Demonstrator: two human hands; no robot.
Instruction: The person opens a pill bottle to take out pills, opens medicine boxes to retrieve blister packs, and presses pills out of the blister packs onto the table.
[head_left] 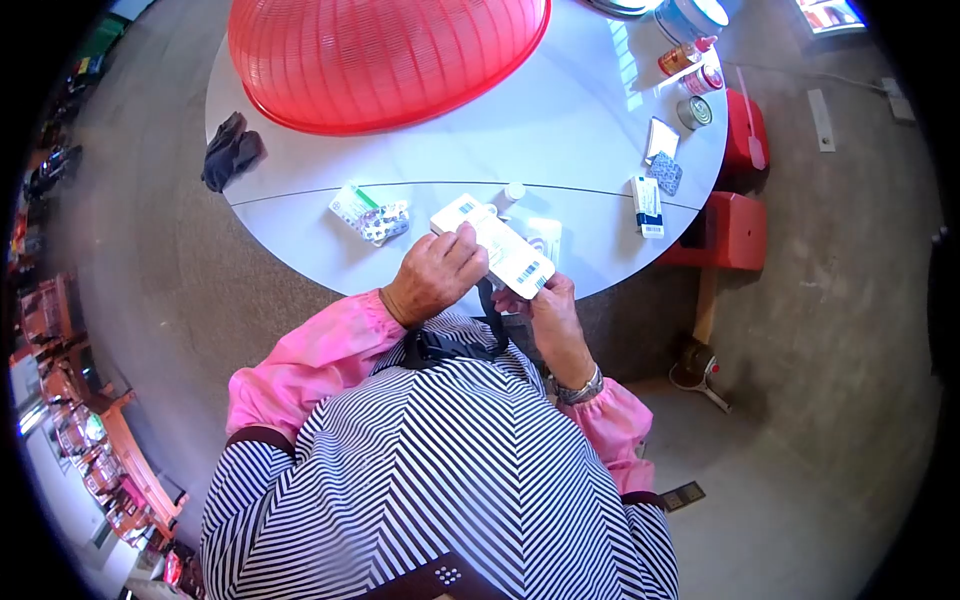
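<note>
A white box with printed labels (505, 250) is held at a slant over the table's near edge. My left hand (436, 272) has its fingers closed on the box's upper left part. At the lower right end, my right hand (556, 322) grips it between thumb and fingers. Just behind the box stands a small white bottle (513, 193). A green and white box (350, 203) lies left of my hands, with silvery blister packs (385, 222) against it. Partly behind the held box, a pale flat item (545, 236) rests on the table.
A large red mesh cover (385, 60) occupies the far side of the white table (300, 165). Dark cloth (232, 152) lies left. At right are a blue-white box (648, 207), a blister sheet (665, 172), a can (694, 112) and bottles. Red stools (735, 230) stand beyond.
</note>
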